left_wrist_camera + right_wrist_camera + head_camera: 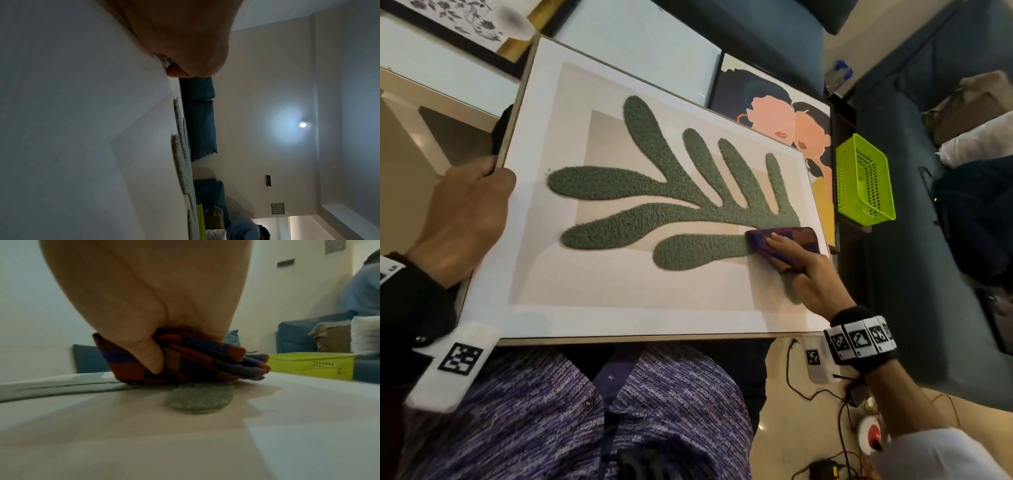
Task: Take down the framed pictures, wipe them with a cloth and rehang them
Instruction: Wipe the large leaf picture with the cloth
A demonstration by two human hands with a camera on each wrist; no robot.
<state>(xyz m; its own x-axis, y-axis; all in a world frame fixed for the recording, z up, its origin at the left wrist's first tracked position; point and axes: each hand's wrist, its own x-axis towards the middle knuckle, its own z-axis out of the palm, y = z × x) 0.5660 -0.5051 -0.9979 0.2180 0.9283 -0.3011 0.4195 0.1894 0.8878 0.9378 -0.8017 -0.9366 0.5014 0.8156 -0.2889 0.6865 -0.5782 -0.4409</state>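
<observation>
Framed picture lies flat across my lap, long side left to right, thin pale wood frame, white mat, green textured leaf shape on a beige ground.

My left hand grips the frame's left edge — thumb on top of the mat, fingers curled round the rim underneath. The left wrist view shows little more than the thumb tip on the white face and the leaf seen edge-on.

My right hand presses a folded cloth onto the glass at the right end, over the base of the leaf. The cloth is checked, purple-blue and rust red. In the right wrist view my thumb is tucked against the folds and the palm bears down on top, so I'm clutching the cloth, not just resting on it.

Around it: a second framed picture with two peach-coloured heads sits just beyond the far right corner, partly covered by mine. A lime green perforated basket is to the right, near the blue sofa. A black-framed floral print is at far left.

Writing: my purple shirt carries repeated white script, too small to read. The wrist bands bear black-and-white square markers — no text.
</observation>
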